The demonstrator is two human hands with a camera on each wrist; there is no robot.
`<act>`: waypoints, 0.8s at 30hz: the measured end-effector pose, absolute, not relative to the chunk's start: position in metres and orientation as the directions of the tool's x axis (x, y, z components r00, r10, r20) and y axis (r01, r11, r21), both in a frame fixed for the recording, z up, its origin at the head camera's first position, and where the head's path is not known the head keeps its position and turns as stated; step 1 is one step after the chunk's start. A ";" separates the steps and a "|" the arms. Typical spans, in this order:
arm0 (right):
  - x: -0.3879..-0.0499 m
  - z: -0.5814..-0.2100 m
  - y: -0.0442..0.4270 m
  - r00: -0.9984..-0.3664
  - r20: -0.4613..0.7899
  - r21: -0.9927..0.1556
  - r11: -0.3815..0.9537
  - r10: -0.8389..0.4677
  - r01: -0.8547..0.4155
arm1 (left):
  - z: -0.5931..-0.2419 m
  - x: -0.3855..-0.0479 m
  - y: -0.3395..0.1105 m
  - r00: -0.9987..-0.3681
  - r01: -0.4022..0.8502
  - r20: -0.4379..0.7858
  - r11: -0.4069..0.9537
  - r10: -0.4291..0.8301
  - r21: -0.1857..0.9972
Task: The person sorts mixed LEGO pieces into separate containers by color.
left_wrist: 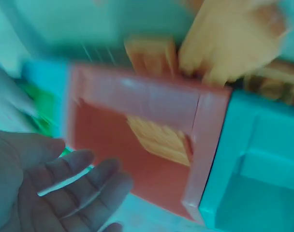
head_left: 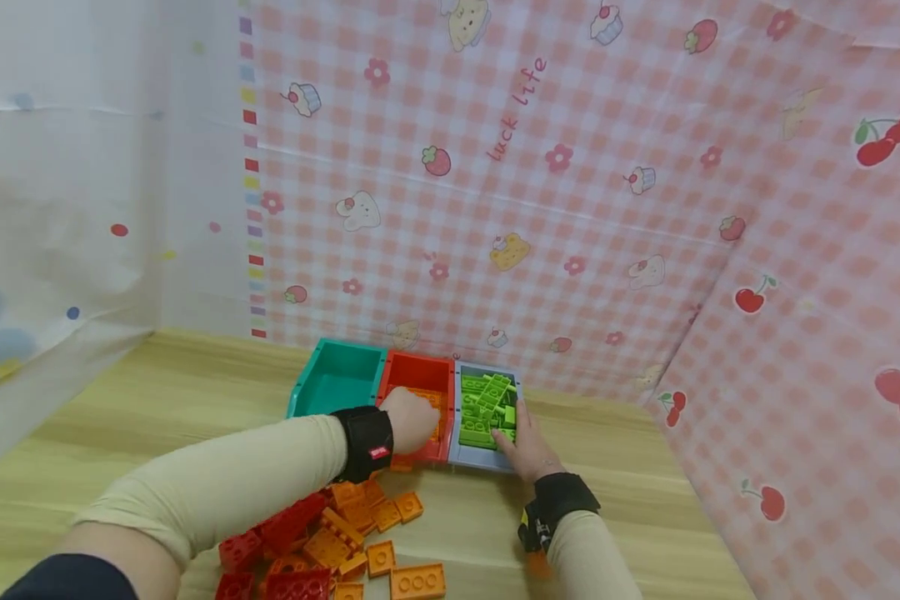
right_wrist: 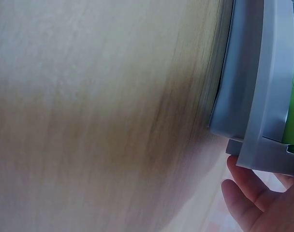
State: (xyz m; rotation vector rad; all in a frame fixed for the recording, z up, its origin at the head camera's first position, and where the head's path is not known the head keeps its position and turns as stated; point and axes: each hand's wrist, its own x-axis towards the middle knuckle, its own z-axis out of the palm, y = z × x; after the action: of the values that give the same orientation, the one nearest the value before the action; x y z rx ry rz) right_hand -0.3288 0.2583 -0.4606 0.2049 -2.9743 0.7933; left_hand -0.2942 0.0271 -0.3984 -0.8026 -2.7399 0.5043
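Over the red bin point(head_left: 450, 417) is my left hand point(head_left: 411, 419), which hides part of the orange bricks point(head_left: 433, 400) inside. The left wrist view, blurred, has this hand point(left_wrist: 65, 188) with fingers spread and slightly bent, holding nothing, beside the red bin point(left_wrist: 210, 140) with orange in it. My right hand point(head_left: 532, 446) grips the right wall of the grey bin point(head_left: 487, 457), thumb at the inner side near green bricks point(head_left: 491, 400). In the right wrist view, fingers of the right hand point(right_wrist: 263, 203) touch the grey bin's point(right_wrist: 268, 96) outer edge.
An empty teal bin point(head_left: 337, 379) joins the red bin on the left. Loose orange bricks point(head_left: 417, 581) and red bricks point(head_left: 292, 525) lie piled on the wooden table point(head_left: 465, 533) in front. Patterned cloth point(head_left: 495, 208) hangs behind the bins and at the right.
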 end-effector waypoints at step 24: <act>-0.326 -0.455 0.254 -0.994 0.048 -0.477 0.872 -0.095 -0.106 | -0.401 -0.232 -0.027 -0.792 0.545 0.127 0.786 0.597 -0.293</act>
State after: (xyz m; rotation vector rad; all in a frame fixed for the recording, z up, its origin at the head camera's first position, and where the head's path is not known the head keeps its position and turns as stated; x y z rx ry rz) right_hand -0.3261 0.2544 -0.4551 0.1621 -3.0178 0.7710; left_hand -0.2317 -0.0270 -0.4015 -0.8949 -2.7636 0.3576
